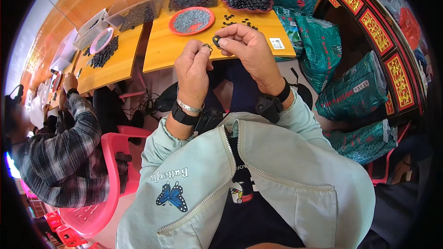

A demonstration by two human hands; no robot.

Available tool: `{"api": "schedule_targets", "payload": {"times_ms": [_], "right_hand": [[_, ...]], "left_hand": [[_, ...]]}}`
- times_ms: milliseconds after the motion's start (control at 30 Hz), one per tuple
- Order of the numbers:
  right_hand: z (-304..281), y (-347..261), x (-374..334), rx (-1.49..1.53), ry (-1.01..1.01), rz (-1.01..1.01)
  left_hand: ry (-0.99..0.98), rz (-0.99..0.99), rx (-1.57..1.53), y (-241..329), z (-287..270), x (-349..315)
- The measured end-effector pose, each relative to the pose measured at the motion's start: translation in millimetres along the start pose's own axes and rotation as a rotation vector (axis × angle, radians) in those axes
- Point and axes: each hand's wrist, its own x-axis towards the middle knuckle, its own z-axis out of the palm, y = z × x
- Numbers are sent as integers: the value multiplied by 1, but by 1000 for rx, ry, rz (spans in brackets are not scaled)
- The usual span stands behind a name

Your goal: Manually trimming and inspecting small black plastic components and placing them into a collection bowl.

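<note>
My left hand [193, 68] is closed, thumb pressed to the forefinger, on a small metal piece [207, 46] that looks like a ring or clip. My right hand [249, 51] pinches a small black part [216, 40] with a hole in it. The two small pieces are close together over the near edge of the wooden table [161, 50]; whether they touch I cannot tell. Just beyond my hands stands a red plate [172, 26] heaped with small silvery metal pieces [191, 20]. Several loose black parts [240, 22] lie on the table to its right.
At the back, a dark red bowl [271, 9] and clear plastic bins [162, 0] hold many black parts. Green packed bags [319, 48] crowd the right side. On the left, a person in a plaid shirt [64, 152] sits on a pink chair [110, 189] at another table [117, 60].
</note>
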Motion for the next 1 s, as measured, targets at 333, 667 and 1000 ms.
{"api": "schedule_targets", "payload": {"times_ms": [333,667,1000], "right_hand": [[1,6,1,-124,-15,-45],[5,6,-7,-109,-44,-53],[9,13,-8,-204,-60,-98]], "left_hand": [[2,-1,-13,-6,0,1],[17,0,-32,-6,0,-6],[1,-30,-152,-10,-2,-12]]}}
